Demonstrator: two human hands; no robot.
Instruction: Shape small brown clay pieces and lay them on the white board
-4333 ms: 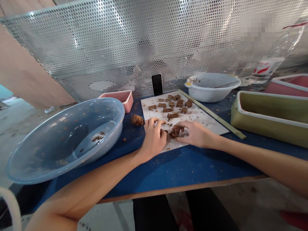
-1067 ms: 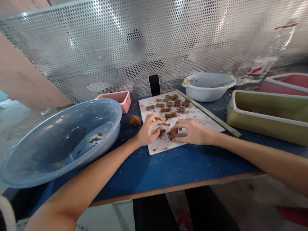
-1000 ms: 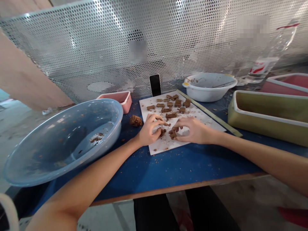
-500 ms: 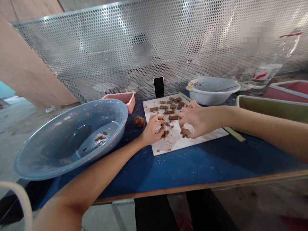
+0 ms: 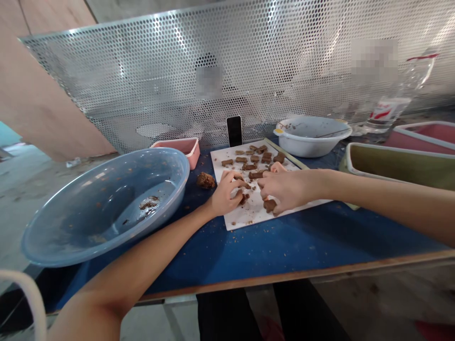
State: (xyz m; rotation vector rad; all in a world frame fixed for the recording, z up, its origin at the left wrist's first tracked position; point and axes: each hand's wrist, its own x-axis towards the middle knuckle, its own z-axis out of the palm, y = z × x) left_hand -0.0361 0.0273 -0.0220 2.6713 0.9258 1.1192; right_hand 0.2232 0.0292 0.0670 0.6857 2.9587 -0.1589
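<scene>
On a white board [image 5: 249, 219], several short brown blocks [image 5: 250, 166] lie in loose rows among crumbs. My left hand [image 5: 224, 195] rests at the board's left side, fingers curled around a crumbly brown lump [image 5: 244, 198] that they partly hide. My right hand [image 5: 286, 187] is bent over the board's right half. Its thumb and fingers close on a brown piece [image 5: 270, 205] low over the board. Close to its fingertips lies a longer brown block [image 5: 256, 175]. A rough brown chunk [image 5: 206, 180] sits on the blue table just left of the board.
A big blue basin [image 5: 106, 208] stands left on the blue table [image 5: 227, 260], a pink tray [image 5: 194, 154] behind it. At the back are a phone [image 5: 234, 131], a white basin [image 5: 313, 147] and a plastic bottle [image 5: 389, 111]. A green box [image 5: 398, 163] is right; perforated metal [image 5: 142, 85] rises behind.
My right hand has shifted slightly left, and the piece at its thumb is now lower and nearer the board's front edge. A block behind that hand has come into sight. My left hand stays put.
</scene>
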